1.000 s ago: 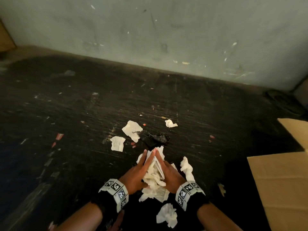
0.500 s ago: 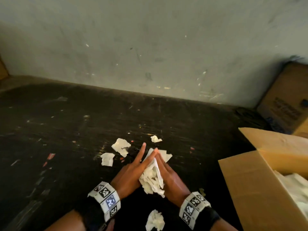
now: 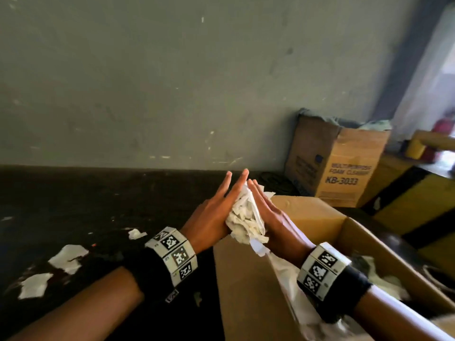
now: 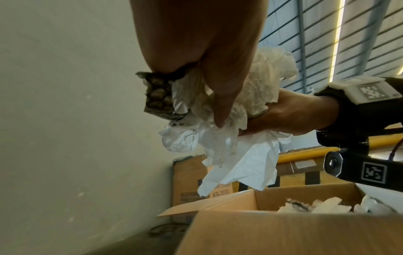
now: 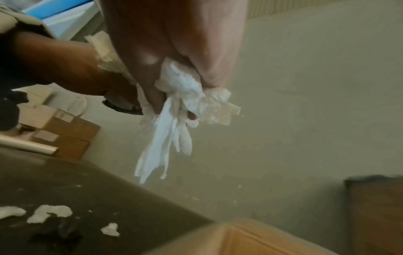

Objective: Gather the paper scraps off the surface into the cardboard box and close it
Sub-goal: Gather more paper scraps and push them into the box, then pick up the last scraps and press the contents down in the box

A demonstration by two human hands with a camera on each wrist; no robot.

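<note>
Both hands press a wad of white paper scraps (image 3: pixel 246 217) between flat palms, fingers straight. The left hand (image 3: pixel 216 207) is on the wad's left and the right hand (image 3: pixel 270 215) on its right. They hold it in the air above the near left corner of the open cardboard box (image 3: pixel 246 279). In the left wrist view the wad (image 4: pixel 229 138) hangs over the box (image 4: pixel 283 233), with a dark textured piece (image 4: pixel 158 96) caught in it. White paper (image 3: pixel 384 279) lies inside the box. Loose scraps (image 3: pixel 67 257) stay on the dark surface at the left.
A second cardboard box printed KB-3033 (image 3: pixel 337 163) stands against the grey wall (image 3: pixel 147 94) behind the open box. Yellow and black blocks (image 3: pixel 418 205) sit at the far right. More scraps (image 5: pixel 50 213) show on the dark surface in the right wrist view.
Both hands have lifted the wad off the surface and carried it up and to the right, over the open box. The view has swung right with them.
</note>
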